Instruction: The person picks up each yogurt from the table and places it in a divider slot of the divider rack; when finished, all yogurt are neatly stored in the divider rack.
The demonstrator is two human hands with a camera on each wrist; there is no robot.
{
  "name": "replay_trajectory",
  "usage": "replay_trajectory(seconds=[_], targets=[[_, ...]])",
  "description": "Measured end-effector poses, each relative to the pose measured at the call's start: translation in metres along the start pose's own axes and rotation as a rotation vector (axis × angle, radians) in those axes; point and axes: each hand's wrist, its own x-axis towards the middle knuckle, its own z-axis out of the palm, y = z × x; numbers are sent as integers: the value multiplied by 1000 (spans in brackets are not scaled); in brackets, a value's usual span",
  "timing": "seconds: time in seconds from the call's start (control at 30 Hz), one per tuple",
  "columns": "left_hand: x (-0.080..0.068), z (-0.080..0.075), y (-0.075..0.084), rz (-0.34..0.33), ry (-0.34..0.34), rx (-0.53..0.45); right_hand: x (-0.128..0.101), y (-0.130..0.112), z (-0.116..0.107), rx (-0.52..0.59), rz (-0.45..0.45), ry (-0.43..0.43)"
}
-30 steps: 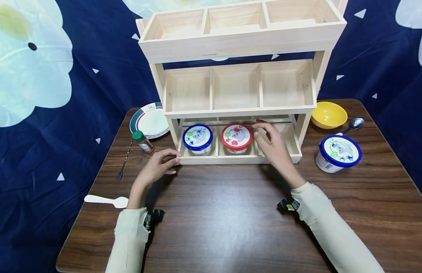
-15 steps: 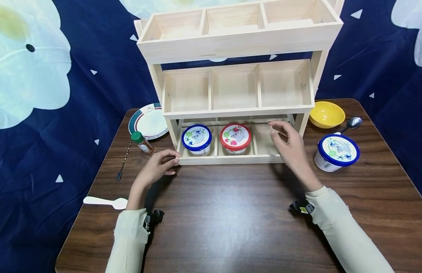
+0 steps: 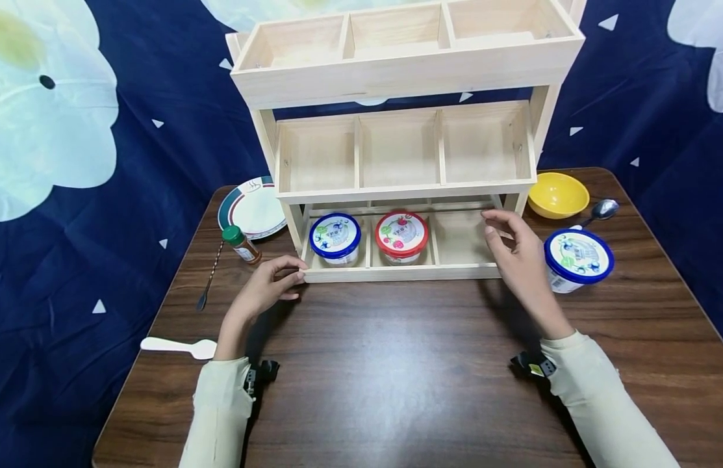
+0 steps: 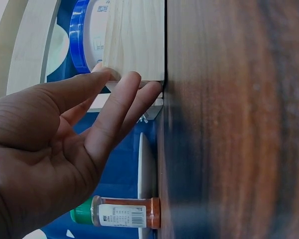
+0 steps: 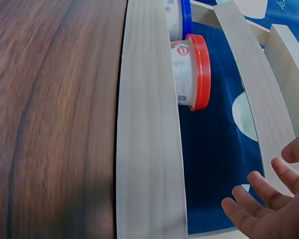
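Table: dark brown wooden table (image 3: pixel 396 377), blue flower cloth behind.
Rack: pale three-level wooden rack (image 3: pixel 396 270).
Left hand (image 3: pixel 267 289): straight fingers touch rack's front corner.
Right hand (image 3: pixel 516 257): relaxed, holding nothing, at rack's right end.
Done: blue-lidded tub (image 3: pixel 336 238) and red-lidded tub (image 3: pixel 401 236) sit in bottom row.
Left: second blue-lidded tub (image 3: pixel 577 259) stands on table; right slot bare.

A pale wooden rack (image 3: pixel 405 188) with three tiers of three compartments stands at the centre top of the frame. In its bottom tier sit a blue-lidded tub (image 3: pixel 335 238) at left and a red-lidded tub (image 3: pixel 401 235) in the middle, both upright. Another blue-lidded tub (image 3: pixel 577 259) stands right of the rack.
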Motion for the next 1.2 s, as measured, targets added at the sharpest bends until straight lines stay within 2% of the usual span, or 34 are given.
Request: replay_trajectory(seconds=[0.17, 0.5, 0.77, 0.93, 1.2], targets=[[0, 0, 0, 1, -2, -4, -3, 1, -9, 8, -8, 30], [0, 0, 1, -4, 5, 1, -9, -1, -30, -71, 17, 97], [0, 0, 1, -18, 0, -8, -10, -3, -42, -54, 0, 161], [-1, -1, 0, -20, 7, -3, -5, -4, -47, -6, -20, 175], [0, -1, 1, -23, 2, 8, -7, -1, -59, -25, 53, 229]])
